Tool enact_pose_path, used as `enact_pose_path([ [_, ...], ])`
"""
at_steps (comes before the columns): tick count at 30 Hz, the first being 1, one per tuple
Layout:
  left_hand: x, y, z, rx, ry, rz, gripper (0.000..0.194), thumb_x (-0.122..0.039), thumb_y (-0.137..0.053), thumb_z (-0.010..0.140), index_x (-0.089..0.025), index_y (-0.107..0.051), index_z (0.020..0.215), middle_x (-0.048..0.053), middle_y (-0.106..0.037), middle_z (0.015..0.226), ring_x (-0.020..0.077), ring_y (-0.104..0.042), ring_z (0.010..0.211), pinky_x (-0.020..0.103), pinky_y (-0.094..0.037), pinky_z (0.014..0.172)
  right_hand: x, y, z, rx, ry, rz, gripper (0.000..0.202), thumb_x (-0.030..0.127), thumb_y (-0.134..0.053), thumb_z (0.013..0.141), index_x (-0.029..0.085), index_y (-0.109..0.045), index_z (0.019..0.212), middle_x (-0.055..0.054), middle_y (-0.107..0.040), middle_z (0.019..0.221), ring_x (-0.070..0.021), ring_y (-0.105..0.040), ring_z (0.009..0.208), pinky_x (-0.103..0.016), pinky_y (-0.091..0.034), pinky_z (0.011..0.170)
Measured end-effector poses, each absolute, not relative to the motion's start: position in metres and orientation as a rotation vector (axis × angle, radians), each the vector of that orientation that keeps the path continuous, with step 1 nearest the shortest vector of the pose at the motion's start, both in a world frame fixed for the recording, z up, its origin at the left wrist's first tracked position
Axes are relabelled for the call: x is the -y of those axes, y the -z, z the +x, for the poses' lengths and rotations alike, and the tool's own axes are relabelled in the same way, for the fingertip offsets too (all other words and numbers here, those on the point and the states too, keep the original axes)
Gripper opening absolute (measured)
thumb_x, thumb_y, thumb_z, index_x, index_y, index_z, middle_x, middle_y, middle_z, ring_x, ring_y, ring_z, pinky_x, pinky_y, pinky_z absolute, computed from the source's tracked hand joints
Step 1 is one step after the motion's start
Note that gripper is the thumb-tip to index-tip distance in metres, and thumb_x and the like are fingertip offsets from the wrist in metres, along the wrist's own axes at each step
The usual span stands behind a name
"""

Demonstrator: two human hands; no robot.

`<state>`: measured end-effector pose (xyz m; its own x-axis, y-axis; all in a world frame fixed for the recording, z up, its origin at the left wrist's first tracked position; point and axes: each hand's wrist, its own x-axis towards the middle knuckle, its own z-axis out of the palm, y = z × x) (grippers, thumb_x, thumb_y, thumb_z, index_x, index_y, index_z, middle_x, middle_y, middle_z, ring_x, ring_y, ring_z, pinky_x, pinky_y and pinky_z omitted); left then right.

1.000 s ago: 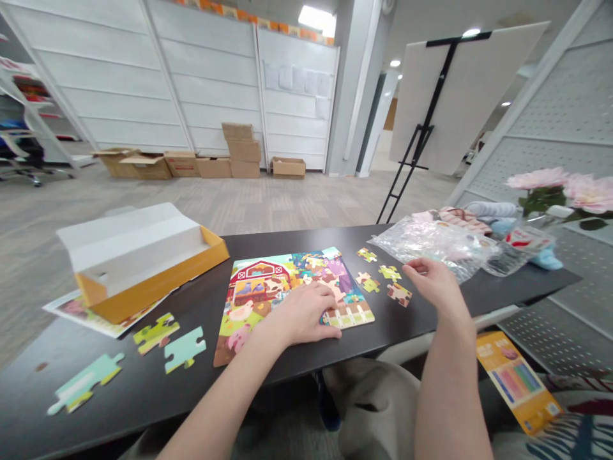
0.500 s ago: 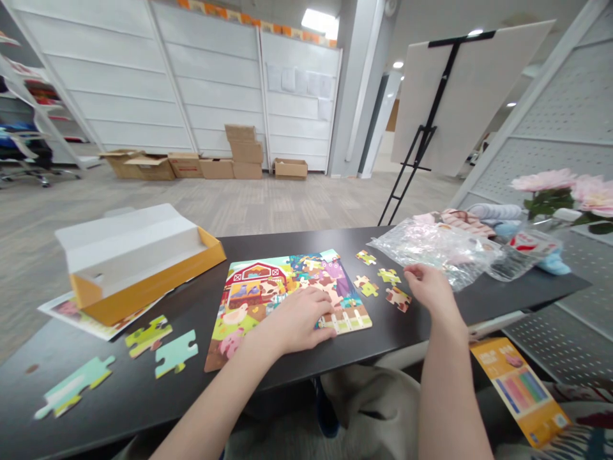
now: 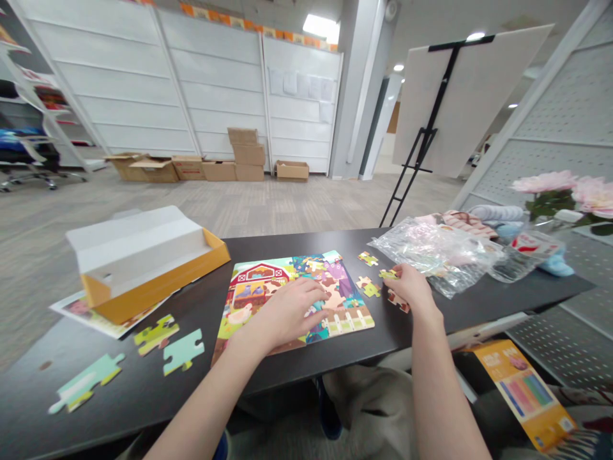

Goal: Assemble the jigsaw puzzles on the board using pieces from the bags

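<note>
A farm jigsaw puzzle [image 3: 249, 294] with a red barn and animals lies on the dark table. My left hand [image 3: 292, 313] rests on its middle and lower part, fingers stretched out and covering some of the picture. To the puzzle's right, my right hand [image 3: 414, 291] has its fingers and thumb closed on a yellow-green puzzle piece [image 3: 387, 274], partly hidden and still on the table. Just under that hand lies a brown-and-white piece [image 3: 398, 301]. Two more loose pieces are close by: a yellow-green one [image 3: 368, 258] and a pale-and-green one [image 3: 368, 287].
Three larger pieces, one of them light blue [image 3: 183, 351], lie at the left. Behind them an open yellow box [image 3: 158, 287] stands on a printed sheet [image 3: 67, 312]. Crumpled clear plastic [image 3: 431, 246] sits at the back right, beside pink flowers [image 3: 594, 191].
My right hand has come left and down onto the loose pieces, closing over the yellow-green one. My left hand has slid slightly left on the puzzle. The view has shifted a little.
</note>
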<state>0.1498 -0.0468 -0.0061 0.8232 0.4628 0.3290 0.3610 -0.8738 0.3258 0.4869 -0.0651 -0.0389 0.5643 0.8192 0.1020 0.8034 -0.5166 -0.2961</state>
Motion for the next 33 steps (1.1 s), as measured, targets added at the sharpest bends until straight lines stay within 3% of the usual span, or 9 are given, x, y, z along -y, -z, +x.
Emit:
enact_pose_path([
  [5,0.036,0.0,0.135,-0.699,-0.647,2.751,0.024,-0.034,-0.054,0.098,-0.02,-0.07,0.11,0.007,-0.073,0.114,0.0236,-0.064,0.11,0.04,-0.048,0.1,0.064,0.045,0.493,1.381,0.024,-2.461,0.044,0.037,-0.064,0.077,0.016,-0.065,0.116,-0.014,-0.074,0.105,-0.0288,-0.071,0.095,-0.033,-0.049,0.075],
  [10,0.026,-0.005,0.112,-0.911,-0.622,2.722,0.028,-0.04,-0.053,0.098,-0.02,-0.071,0.105,0.008,-0.074,0.111,0.0241,-0.067,0.106,0.038,-0.05,0.095,0.064,0.044,0.492,1.386,0.02,-2.443,0.035,0.033,-0.063,0.078,0.017,-0.069,0.109,-0.013,-0.075,0.097,-0.0285,-0.071,0.089,-0.033,-0.05,0.073],
  [22,0.008,-0.019,0.053,-1.312,-0.632,2.607,0.036,-0.045,-0.05,0.096,-0.02,-0.073,0.105,0.008,-0.076,0.107,0.0244,-0.07,0.099,0.035,-0.052,0.087,0.066,0.038,0.489,1.382,-0.043,-2.415,0.03,0.034,-0.068,0.077,0.018,-0.072,0.101,-0.011,-0.076,0.101,-0.0286,-0.071,0.091,-0.035,-0.051,0.074],
  [26,0.007,-0.019,0.049,-1.336,-0.655,2.609,0.037,-0.047,-0.048,0.096,-0.021,-0.073,0.105,0.007,-0.076,0.107,0.0242,-0.07,0.098,0.035,-0.052,0.086,0.053,0.027,0.458,1.559,0.058,-2.211,0.025,0.03,-0.059,0.086,0.018,-0.071,0.104,-0.012,-0.074,0.107,-0.0264,-0.069,0.096,-0.035,-0.051,0.083],
  [29,0.009,-0.018,0.054,-1.302,-0.619,2.623,0.036,-0.046,-0.049,0.096,-0.021,-0.073,0.107,0.007,-0.076,0.107,0.0246,-0.07,0.098,0.035,-0.052,0.084,0.035,0.018,0.415,1.801,-0.043,-1.947,0.021,0.029,-0.057,0.089,0.019,-0.071,0.101,-0.01,-0.073,0.103,-0.022,-0.069,0.09,-0.032,-0.05,0.086],
  [33,0.013,-0.016,0.061,-1.244,-0.624,2.632,0.037,-0.046,-0.049,0.097,-0.021,-0.074,0.108,0.007,-0.076,0.11,0.0252,-0.069,0.1,0.035,-0.052,0.087,0.012,0.01,0.364,2.002,-0.127,-1.866,0.022,0.029,-0.058,0.092,0.019,-0.071,0.105,-0.01,-0.073,0.105,-0.0221,-0.067,0.096,-0.03,-0.048,0.087],
])
